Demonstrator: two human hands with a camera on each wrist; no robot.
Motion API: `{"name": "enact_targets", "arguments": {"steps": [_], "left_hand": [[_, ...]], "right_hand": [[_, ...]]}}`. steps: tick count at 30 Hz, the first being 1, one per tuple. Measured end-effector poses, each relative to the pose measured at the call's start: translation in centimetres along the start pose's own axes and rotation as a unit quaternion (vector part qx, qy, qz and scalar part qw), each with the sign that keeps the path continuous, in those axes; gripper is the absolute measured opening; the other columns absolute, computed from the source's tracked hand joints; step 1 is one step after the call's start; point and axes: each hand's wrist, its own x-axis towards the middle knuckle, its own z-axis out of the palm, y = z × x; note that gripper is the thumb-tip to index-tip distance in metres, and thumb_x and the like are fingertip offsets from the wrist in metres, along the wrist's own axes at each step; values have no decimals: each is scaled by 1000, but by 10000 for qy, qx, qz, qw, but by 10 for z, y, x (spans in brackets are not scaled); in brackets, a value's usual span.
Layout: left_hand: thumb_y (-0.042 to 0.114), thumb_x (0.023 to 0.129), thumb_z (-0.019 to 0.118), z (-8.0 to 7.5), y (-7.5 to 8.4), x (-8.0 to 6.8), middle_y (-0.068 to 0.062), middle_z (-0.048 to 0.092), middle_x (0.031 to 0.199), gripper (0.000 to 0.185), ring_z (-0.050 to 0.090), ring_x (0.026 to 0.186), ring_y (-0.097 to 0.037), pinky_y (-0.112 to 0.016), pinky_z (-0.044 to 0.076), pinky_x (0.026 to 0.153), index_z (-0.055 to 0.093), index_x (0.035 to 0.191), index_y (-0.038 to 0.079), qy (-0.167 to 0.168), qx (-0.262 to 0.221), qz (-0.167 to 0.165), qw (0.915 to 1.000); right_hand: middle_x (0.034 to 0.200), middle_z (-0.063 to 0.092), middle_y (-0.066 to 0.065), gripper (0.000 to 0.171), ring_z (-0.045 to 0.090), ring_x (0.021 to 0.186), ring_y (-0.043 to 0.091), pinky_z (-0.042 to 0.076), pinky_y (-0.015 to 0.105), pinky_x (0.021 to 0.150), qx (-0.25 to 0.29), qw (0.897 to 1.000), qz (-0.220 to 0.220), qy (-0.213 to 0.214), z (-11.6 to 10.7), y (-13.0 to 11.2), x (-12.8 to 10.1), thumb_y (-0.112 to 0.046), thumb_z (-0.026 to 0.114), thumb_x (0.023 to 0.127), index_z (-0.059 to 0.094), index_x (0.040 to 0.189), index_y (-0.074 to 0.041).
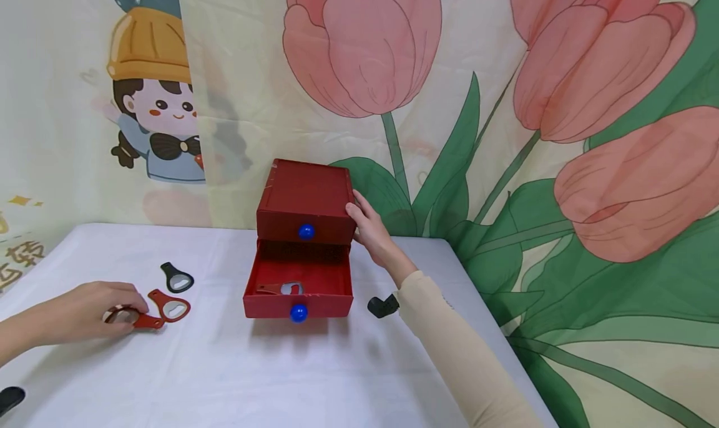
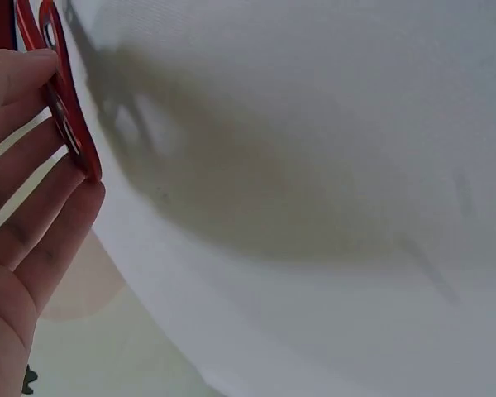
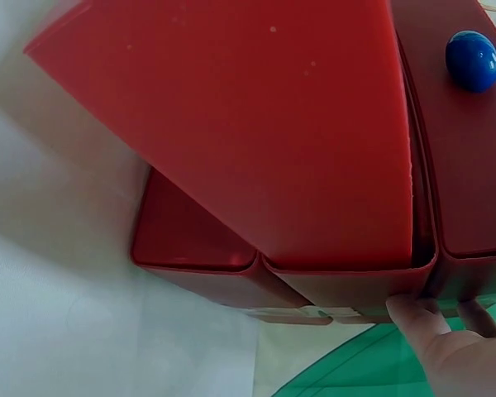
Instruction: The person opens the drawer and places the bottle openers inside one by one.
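Observation:
My left hand (image 1: 92, 309) pinches a red bottle opener (image 1: 148, 322) between thumb and fingers, low over the white table at the left. In the left wrist view the red bottle opener (image 2: 70, 124) stands on edge against the fingertips. Beside it lie another red bottle opener (image 1: 171, 306) and a black bottle opener (image 1: 180, 279). My right hand (image 1: 373, 231) rests against the right side of a dark red drawer box (image 1: 306, 191). Its pulled-out drawer (image 1: 264, 306) contains a bottle opener with a reddish handle (image 1: 272, 288). The right wrist view shows fingertips touching the box's side.
Blue knobs (image 1: 306, 231) sit on the drawer fronts. A black object (image 1: 381, 306) lies right of the box, partly behind the sleeve. Another black piece (image 1: 10, 399) is cut off at the lower left. Behind the table (image 1: 213, 365) hangs a tulip-print cloth (image 1: 362, 47).

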Motion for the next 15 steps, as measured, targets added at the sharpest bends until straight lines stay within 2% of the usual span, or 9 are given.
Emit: {"name": "enact_targets", "arguments": {"steps": [9,15], "left_hand": [[12,77,93,-18,13,16,23,62,95,38,46,70,10,-17,41,55,77,107,30,26,65,-238,9997],[14,78,93,-32,26,35,23,61,93,35,47,69,9,-17,42,55,77,104,30,210,227,-360,9989]], "right_hand": [[172,29,5,68,34,155,32,37,58,123,-49,10000,29,-7,1,-2,-1,-40,47,113,15,172,-29],[172,29,5,67,34,155,33,37,58,124,-34,10000,58,-24,1,-2,0,-41,47,113,16,172,-31]]}}
